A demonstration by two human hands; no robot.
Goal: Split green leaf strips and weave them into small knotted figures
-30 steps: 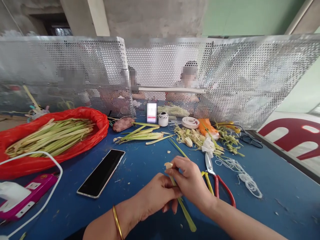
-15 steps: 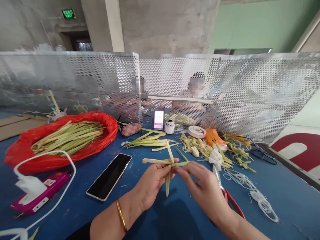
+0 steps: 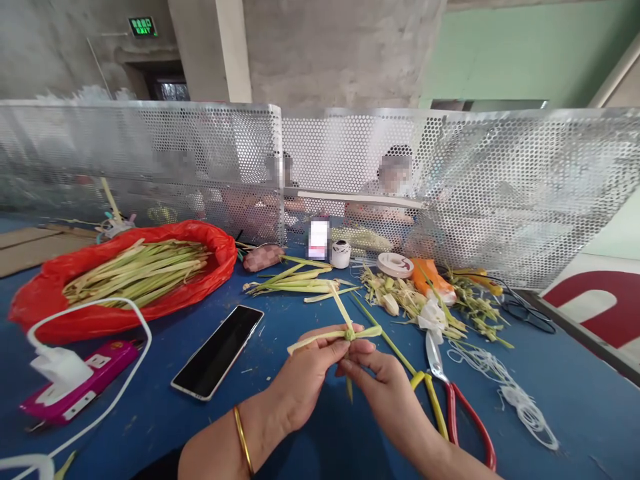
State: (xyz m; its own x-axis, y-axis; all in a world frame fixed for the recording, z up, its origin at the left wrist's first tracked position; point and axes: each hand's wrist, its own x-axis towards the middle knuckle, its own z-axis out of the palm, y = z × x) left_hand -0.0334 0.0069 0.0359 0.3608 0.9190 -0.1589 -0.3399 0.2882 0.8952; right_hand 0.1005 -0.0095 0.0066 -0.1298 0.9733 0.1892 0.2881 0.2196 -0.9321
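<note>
Between my hands is a small woven piece (image 3: 349,335) of pale green leaf strips, with loose ends pointing away, left, right and down. My left hand (image 3: 313,363) grips it from the left, thumb close to the knotted centre. My right hand (image 3: 375,377) pinches at its lower right side, fingertips touching the left fingers; which strip it pinches is partly hidden. Beyond the hands lies a bundle of leaf strips (image 3: 295,285). Right of my right hand are red-handled scissors (image 3: 453,400) and a yellow-green stalk (image 3: 435,403).
A red plastic bag (image 3: 220,263) of leaf strips, a phone (image 3: 219,352) and a magenta power strip (image 3: 83,387) lie left. On the right are leaf scraps (image 3: 390,293), a tape roll (image 3: 395,265) and white string (image 3: 525,407). A perforated metal screen (image 3: 350,153) stands behind, with people beyond.
My right hand has moved down and left, closer to my left hand. The woven piece has turned and shifted slightly right. More of the scissors and the stalk now shows.
</note>
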